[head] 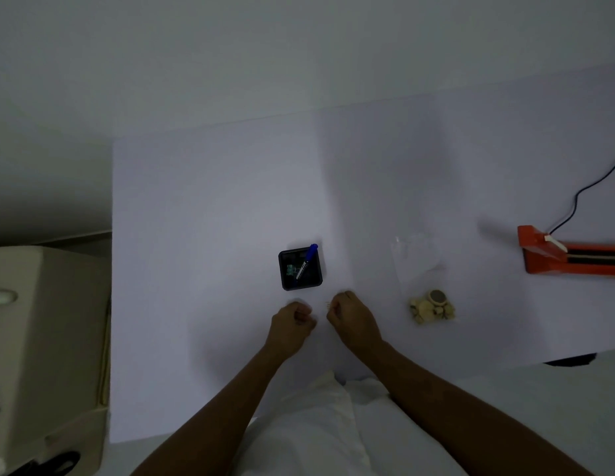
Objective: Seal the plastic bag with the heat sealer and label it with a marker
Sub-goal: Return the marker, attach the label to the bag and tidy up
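While both hands, left and right, are resting clenched and empty (apparently), the plastic bag is lying unsealed; careless lifting risks spilling contents.

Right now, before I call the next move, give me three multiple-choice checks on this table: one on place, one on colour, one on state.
1. Where is the marker?
A. Lying beside the bag
B. Standing in the black holder
C. In the right hand

2. What colour is the heat sealer?
A. Orange
B. Blue
C. White

3. What are the hands doing?
A. Pressing the sealer
B. Lifting the plastic bag
C. Curled into loose fists, off the tools

Key: 1 B, its blue cap sticks out of the holder. 2 A, its body is orange at the table's right. 3 C, left hand and right hand sit close together near the table's front edge.
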Motion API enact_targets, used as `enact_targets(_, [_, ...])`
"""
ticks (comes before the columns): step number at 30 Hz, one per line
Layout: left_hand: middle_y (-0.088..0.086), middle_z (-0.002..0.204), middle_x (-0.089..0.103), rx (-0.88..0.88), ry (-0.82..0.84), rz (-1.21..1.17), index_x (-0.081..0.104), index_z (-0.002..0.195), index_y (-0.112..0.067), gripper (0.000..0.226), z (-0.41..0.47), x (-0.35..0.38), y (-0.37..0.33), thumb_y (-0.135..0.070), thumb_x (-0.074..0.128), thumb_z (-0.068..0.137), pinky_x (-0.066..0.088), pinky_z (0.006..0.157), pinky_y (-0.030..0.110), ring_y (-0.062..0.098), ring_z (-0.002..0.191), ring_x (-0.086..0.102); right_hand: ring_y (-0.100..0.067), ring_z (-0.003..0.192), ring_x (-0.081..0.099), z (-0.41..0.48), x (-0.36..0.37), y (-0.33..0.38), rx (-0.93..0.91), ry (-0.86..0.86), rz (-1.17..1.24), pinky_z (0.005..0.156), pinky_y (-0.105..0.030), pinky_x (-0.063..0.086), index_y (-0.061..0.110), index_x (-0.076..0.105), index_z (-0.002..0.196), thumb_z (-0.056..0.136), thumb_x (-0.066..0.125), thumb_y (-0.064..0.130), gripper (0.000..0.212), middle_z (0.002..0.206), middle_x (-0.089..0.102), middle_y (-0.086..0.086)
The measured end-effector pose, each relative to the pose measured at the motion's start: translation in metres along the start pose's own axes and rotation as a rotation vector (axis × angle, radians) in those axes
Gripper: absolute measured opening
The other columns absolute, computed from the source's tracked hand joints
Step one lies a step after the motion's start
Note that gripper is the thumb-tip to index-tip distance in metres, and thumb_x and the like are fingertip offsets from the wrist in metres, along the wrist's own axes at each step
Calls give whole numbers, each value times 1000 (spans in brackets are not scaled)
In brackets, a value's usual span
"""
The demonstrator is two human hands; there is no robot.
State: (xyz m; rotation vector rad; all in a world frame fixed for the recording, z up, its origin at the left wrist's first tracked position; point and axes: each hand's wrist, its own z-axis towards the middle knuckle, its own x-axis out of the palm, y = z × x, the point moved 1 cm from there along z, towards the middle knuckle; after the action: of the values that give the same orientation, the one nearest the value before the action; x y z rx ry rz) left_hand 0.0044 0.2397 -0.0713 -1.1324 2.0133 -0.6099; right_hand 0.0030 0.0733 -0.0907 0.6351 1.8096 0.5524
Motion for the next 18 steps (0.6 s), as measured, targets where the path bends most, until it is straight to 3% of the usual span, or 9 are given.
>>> enact_targets(5, [0,88,64,11,2,42,62,101,-10,21,0,2,0,-19,70,84,43,66,7,13,81,61,-18,64,54,0,1,-1,-77,-85,-89,59,-19,38,4,61,72,85,65,3,14,74,60,-10])
enact_targets(7, [-2,89,63,30,-8,78,62,103,-9,22,0,1,-1,-20,69,85,39,67,4,10,83,60,-17,60,56,1,5,-4,-125,-78,-144,53,-20,42,6,62,67,82,67,5,16,70,61,-8])
enact_targets(10, [0,91,64,14,-19,77,62,103,-9,22,0,-2,2,-19,70,85,47,73,13,12,84,60,-17,64,56,2,14,-11,-163,-35,-219,54,-30,52,9,63,69,89,56,16,22,73,62,-6])
enact_targets(18, [1,91,64,-8,-27,65,61,103,-9,23,-2,-5,2,-17,71,84,39,66,5,13,85,61,-18,49,54,-3,15,2,-122,-56,-216,43,-22,42,8,60,59,75,72,-1,22,62,60,-8])
